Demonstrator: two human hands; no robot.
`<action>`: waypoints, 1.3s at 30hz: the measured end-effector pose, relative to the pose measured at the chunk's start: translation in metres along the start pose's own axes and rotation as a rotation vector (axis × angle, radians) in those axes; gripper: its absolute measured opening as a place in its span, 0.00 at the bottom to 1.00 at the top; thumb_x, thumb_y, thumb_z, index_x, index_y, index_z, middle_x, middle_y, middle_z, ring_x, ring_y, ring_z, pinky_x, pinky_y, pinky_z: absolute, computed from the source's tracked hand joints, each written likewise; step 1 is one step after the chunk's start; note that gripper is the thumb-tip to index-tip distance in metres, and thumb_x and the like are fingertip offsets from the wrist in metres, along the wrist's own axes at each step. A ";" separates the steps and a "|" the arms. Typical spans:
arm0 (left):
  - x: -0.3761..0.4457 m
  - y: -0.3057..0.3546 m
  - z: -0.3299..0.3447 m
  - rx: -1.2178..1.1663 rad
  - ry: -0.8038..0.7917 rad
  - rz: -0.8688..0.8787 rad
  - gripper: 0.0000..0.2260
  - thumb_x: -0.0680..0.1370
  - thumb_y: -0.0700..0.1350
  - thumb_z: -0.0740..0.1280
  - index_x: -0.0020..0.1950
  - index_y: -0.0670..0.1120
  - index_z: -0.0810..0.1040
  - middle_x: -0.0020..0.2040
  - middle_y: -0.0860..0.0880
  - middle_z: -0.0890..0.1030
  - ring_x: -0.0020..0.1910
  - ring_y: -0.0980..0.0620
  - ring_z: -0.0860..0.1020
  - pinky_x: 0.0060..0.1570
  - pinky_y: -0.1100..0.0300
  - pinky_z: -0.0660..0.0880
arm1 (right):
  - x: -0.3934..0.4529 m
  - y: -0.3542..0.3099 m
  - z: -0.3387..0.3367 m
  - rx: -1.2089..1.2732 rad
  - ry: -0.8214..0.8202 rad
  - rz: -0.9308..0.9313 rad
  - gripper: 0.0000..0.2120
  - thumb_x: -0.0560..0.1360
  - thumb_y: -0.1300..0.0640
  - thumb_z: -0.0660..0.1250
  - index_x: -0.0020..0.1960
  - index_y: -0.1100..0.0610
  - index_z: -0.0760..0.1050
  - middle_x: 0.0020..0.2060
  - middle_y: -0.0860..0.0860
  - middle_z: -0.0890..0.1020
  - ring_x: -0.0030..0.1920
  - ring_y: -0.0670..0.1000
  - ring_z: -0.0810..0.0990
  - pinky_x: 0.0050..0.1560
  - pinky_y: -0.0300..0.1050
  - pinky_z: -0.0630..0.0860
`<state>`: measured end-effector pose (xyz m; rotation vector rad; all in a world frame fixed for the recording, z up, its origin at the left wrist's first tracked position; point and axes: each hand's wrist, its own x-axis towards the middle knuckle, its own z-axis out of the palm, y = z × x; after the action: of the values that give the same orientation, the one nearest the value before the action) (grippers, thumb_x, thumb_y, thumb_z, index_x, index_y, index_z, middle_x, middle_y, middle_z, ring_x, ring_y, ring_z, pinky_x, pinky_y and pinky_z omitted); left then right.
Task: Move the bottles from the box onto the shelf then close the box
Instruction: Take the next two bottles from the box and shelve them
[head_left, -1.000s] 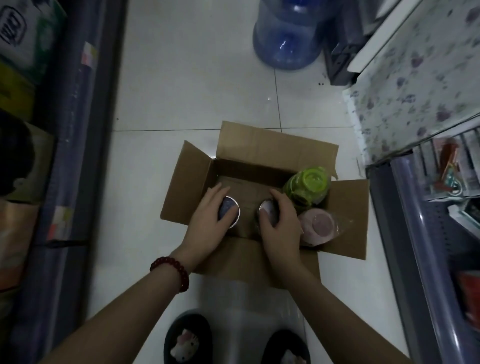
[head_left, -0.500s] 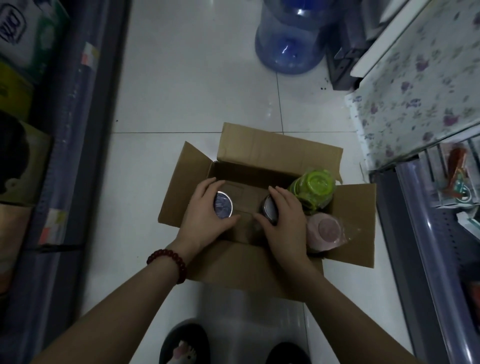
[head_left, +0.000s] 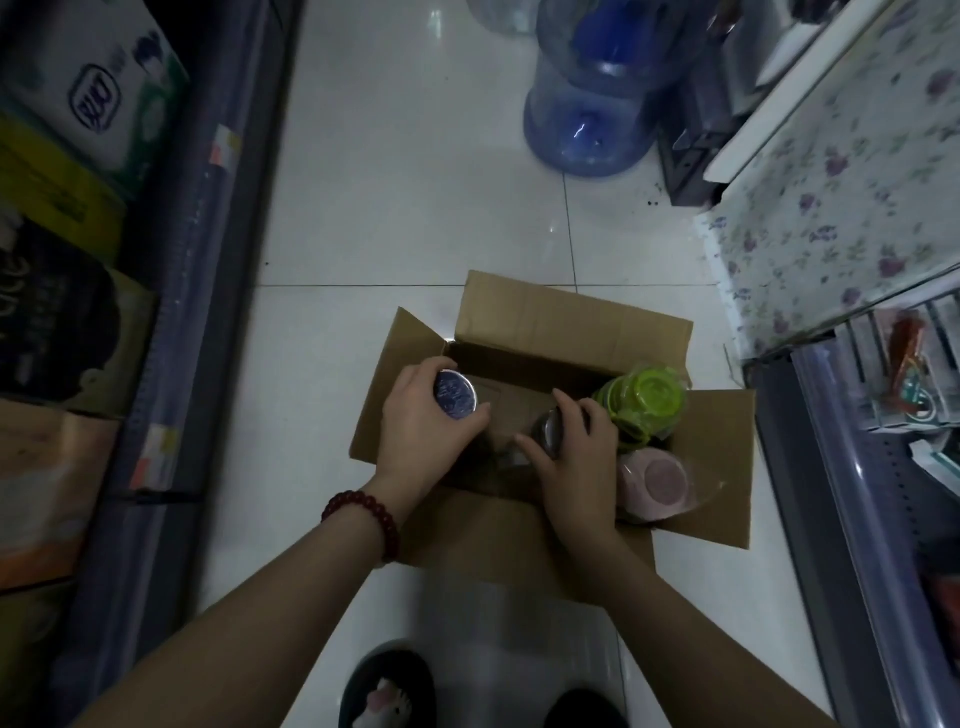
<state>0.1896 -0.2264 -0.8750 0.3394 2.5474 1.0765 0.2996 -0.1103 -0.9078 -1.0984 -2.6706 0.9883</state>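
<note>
An open cardboard box (head_left: 566, 322) sits on the white tiled floor with its flaps spread. My left hand (head_left: 421, 431) grips a bottle with a shiny silver lid (head_left: 455, 394) at the box's left side. Further right, my right hand (head_left: 576, 457) is wrapped around a second silver-lidded bottle (head_left: 549, 432) in the middle of the box. A green-lidded bottle (head_left: 644, 402) and a pink-lidded bottle (head_left: 657, 480) stand inside the box at its right end. Both bottle bodies under my hands are hidden.
A shelf unit (head_left: 171, 291) with packaged goods runs down the left. Another shelf (head_left: 862, 467) with small items is at the right, under a floral-covered surface (head_left: 841, 171). A big blue water jug (head_left: 592, 104) stands on the floor beyond the box. My slippered feet (head_left: 387, 691) are below.
My left hand has risen and shifted left with its silver-lidded bottle, toward the box's left flap. My right hand stays closed on the second bottle. The view has tilted slightly.
</note>
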 end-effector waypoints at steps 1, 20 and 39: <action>-0.002 0.006 -0.006 -0.007 0.007 -0.002 0.26 0.69 0.51 0.75 0.64 0.51 0.71 0.61 0.52 0.74 0.56 0.57 0.71 0.50 0.67 0.69 | -0.003 -0.005 -0.005 0.021 0.022 0.003 0.30 0.73 0.49 0.69 0.72 0.53 0.65 0.69 0.56 0.66 0.70 0.55 0.63 0.65 0.47 0.66; -0.059 0.292 -0.206 -0.072 0.020 0.274 0.20 0.63 0.45 0.77 0.50 0.48 0.75 0.50 0.52 0.74 0.46 0.59 0.71 0.45 0.83 0.62 | -0.043 -0.170 -0.317 0.232 0.257 0.012 0.28 0.61 0.53 0.80 0.59 0.57 0.76 0.52 0.51 0.78 0.50 0.42 0.71 0.50 0.25 0.62; -0.163 0.701 -0.345 -0.304 -0.120 0.871 0.28 0.66 0.52 0.76 0.65 0.46 0.77 0.55 0.53 0.76 0.56 0.55 0.75 0.60 0.63 0.69 | -0.108 -0.319 -0.733 0.273 0.878 -0.001 0.22 0.64 0.48 0.78 0.55 0.55 0.81 0.51 0.48 0.83 0.53 0.45 0.79 0.58 0.34 0.70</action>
<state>0.2540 -0.0267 -0.1050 1.4489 2.0728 1.6248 0.4163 0.0398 -0.1238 -1.1157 -1.7789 0.6228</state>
